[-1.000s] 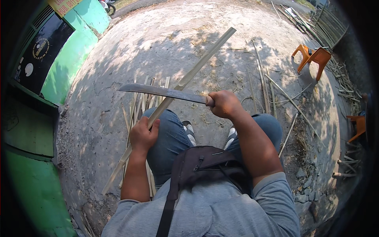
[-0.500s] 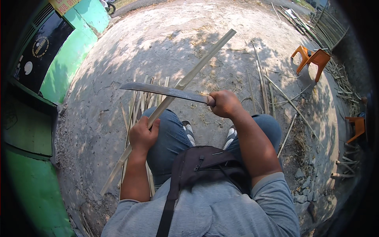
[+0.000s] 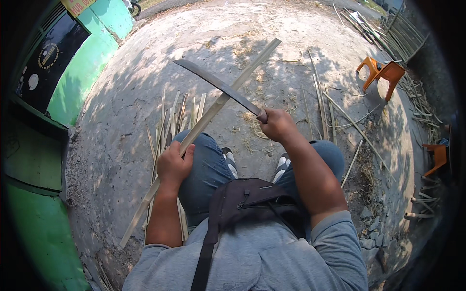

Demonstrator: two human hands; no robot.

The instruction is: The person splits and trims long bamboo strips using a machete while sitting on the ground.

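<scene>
My left hand [image 3: 174, 163] is wrapped round a long, flat bamboo strip [image 3: 209, 115], which slants from beside my left forearm up and away to the right. In my right hand [image 3: 279, 125] is the handle of a machete [image 3: 208, 82]. Its long dark blade points up to the left and crosses the strip beyond my left hand, its edge lying against or just over it. Whether the blade has cut into the wood I cannot tell.
Several loose strips [image 3: 170, 116] lie beside my left leg. More strips [image 3: 357, 133] are scattered on the ground to the right. An orange plastic stool [image 3: 383, 75] lies tipped at the far right. A green wall [image 3: 82, 77] runs along the left.
The machete has slid farther out along the strip, and its tip has swung up and to the right. My left hand keeps its grip, and the strip has shifted slightly left.
</scene>
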